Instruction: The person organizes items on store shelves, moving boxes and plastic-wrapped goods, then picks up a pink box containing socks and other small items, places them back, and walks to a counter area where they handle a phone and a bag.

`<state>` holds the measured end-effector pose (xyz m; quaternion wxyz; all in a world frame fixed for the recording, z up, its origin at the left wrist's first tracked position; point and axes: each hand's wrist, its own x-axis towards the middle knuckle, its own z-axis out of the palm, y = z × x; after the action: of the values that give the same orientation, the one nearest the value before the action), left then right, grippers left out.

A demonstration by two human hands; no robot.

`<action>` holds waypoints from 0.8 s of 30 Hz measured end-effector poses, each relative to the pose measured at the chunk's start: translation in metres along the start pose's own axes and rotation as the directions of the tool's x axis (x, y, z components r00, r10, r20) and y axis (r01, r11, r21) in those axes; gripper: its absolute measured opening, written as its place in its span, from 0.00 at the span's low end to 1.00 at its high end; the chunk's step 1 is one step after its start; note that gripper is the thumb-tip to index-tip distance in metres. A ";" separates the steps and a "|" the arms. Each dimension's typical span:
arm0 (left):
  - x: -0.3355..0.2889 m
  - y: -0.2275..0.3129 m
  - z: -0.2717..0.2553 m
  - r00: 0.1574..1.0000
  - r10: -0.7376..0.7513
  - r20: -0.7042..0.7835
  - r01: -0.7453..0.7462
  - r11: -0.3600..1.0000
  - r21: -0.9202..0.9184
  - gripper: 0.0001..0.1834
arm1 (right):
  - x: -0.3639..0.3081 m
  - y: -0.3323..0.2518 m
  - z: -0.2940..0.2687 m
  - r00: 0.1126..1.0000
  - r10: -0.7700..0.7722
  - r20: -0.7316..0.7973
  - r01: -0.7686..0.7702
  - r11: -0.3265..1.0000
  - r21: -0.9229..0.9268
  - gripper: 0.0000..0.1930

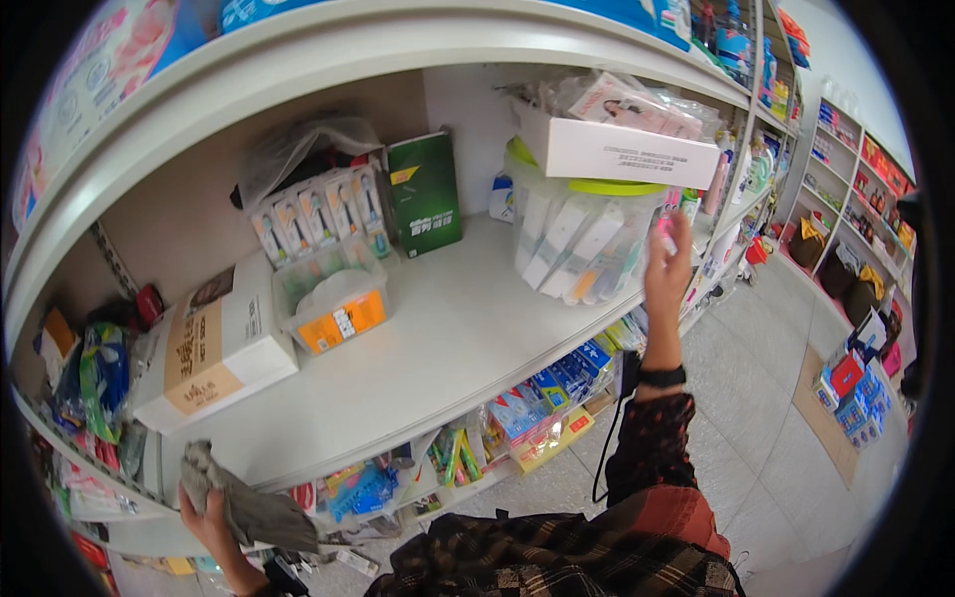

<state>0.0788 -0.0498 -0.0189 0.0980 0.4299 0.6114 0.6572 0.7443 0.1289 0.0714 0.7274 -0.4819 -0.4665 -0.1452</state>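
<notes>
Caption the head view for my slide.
Left hand holds a grey cloth; right hand beside a plastic tub on the shelf.

Grey cloth (267, 509) between seven and eight o'clock; white box (257, 316) with tan panel (194, 350) at nine; dark green box (425, 194) at eleven; lime-green lid (617, 187) at two; dark, red-flecked sleeve (647, 448) at four.

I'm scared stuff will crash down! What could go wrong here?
The white box, filled with packets, sits on top of the clear tub, so it might slide off if bumped; the right hand is right beside it.

The tub stands near the shelf's front edge, so a knock might tip it over.

The gray cloth in the left hand could snag something.
</notes>
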 end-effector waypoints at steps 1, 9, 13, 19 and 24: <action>0.002 0.002 0.009 0.999 0.006 0.047 -0.004 0.999 -0.051 0.30 | 0.013 0.016 0.000 0.980 0.194 -0.042 -0.192 0.980 0.043 0.30; 0.015 0.008 0.048 0.994 -0.038 0.105 0.032 0.998 0.063 0.22 | 0.020 0.098 0.019 0.776 0.579 0.250 -0.613 0.786 0.082 0.44; 0.020 0.004 0.043 0.987 -0.078 0.142 0.087 0.994 -0.060 0.21 | 0.012 0.096 0.020 0.818 0.533 0.219 -0.553 0.832 0.040 0.44; 0.025 -0.003 0.043 0.980 -0.097 0.172 0.111 0.991 -0.072 0.22 | -0.010 0.069 0.022 0.885 0.374 0.277 -0.385 0.923 -0.014 0.40; 0.029 -0.006 0.041 0.977 -0.106 0.183 0.110 0.994 -0.007 0.22 | -0.035 0.041 0.042 0.942 0.153 0.299 -0.165 0.986 0.015 0.40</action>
<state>0.0868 0.0000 -0.0163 0.1928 0.4536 0.6165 0.6140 0.7305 0.1755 0.0241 0.6678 -0.5199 -0.5327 -0.0027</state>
